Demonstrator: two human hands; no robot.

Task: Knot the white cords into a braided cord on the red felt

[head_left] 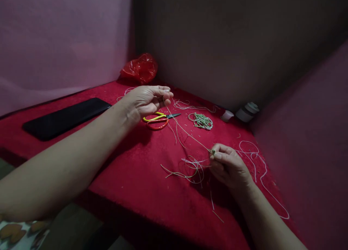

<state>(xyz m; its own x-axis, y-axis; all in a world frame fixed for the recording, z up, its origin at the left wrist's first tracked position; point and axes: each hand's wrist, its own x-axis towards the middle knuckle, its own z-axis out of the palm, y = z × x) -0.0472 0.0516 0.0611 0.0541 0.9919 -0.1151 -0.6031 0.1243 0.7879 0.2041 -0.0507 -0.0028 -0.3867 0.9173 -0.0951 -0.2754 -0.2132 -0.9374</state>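
Note:
My left hand [153, 99] is raised over the scissors, its fingers closed on a thin greenish cord [190, 136]. The cord runs taut down to the right. There my right hand [228, 163] pinches a small green knotted piece [213, 152] between thumb and fingertips. Loose cord ends [195, 166] hang and curl beside and below my right hand. Scissors [160, 119] with yellow and red handles lie on the red cloth below my left hand. Behind, a coiled green and white knotted cord [201, 121] rests on the cloth.
A black flat object [66, 117] lies at the left. A red plastic bag [141, 68] sits at the back. A pink cup [227, 115] and a white container [247, 112] stand back right. Pale threads [262, 170] lie right.

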